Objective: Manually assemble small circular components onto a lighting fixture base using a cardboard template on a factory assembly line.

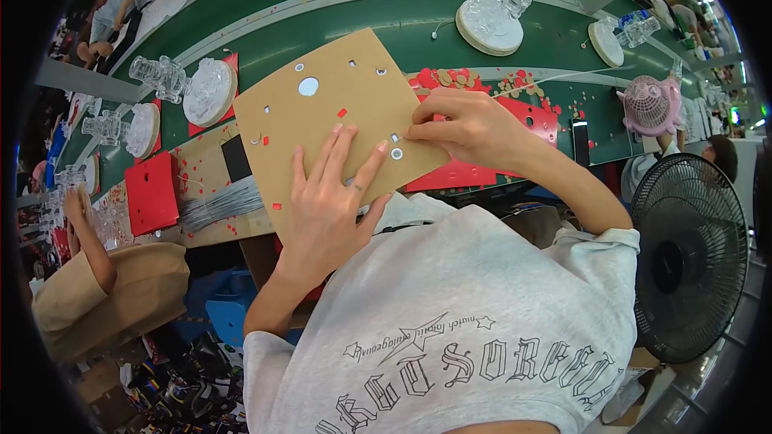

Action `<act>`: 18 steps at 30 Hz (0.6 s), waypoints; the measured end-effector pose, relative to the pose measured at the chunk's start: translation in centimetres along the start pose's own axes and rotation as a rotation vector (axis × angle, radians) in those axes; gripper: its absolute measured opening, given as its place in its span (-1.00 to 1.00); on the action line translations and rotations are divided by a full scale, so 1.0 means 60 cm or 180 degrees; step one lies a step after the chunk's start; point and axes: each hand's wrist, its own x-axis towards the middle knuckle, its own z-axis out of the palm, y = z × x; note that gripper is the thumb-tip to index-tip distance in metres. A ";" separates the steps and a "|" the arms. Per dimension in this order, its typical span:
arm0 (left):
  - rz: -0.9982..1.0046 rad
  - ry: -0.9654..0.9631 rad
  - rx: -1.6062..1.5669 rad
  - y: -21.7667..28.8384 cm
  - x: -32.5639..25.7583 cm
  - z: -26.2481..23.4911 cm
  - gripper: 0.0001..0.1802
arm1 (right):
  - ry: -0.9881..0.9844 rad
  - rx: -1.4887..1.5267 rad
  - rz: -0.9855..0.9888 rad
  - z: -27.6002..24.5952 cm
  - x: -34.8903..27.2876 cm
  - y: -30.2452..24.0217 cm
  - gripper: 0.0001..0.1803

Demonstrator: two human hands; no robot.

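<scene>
Card (322, 112), brown, punched with holes, lay tilted across the bench edge above the lap. Left fingers (338, 157) spread flat on its lower half, apparently to pin it down. Right fingertips (414, 133) pressed together at the right edge beside a small ringed hole (397, 153), seemingly pinching something tiny; could not tell what. Left hand (326, 209) palm-down, right hand (466, 133) curled over the edge. Underneath, a red sheet (527, 124), mostly covered. Further out: red and brown punched scraps (450, 79) on the green belt (386, 28), clear plastic pieces on white discs (492, 20), wire bundle (217, 202), another red sheet (151, 193). Pink fan (650, 104) and black fan (687, 257) at right. Neighbour's arm (88, 241) at left, hands cut off from clear view. Rim badly bent and dark; far bench items unreadable.
</scene>
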 end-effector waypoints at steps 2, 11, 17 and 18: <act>-0.0066 -0.0079 -0.0052 0.001 0.001 -0.002 -0.26 | -0.0134 0.0000 0.0030 -0.004 -0.003 0.005 -0.57; -0.0037 -0.0148 -0.0009 -0.001 0.003 -0.004 -0.31 | -0.0836 -0.0329 0.0113 -0.028 0.000 -0.012 -0.52; 0.0006 -0.0194 0.0126 -0.001 0.009 -0.002 -0.28 | -0.0964 -0.0609 -0.0090 -0.027 0.010 -0.020 -0.56; 0.0007 -0.0195 0.0122 -0.002 0.010 -0.002 -0.28 | -0.1020 -0.0736 -0.0124 -0.028 0.013 -0.024 -0.59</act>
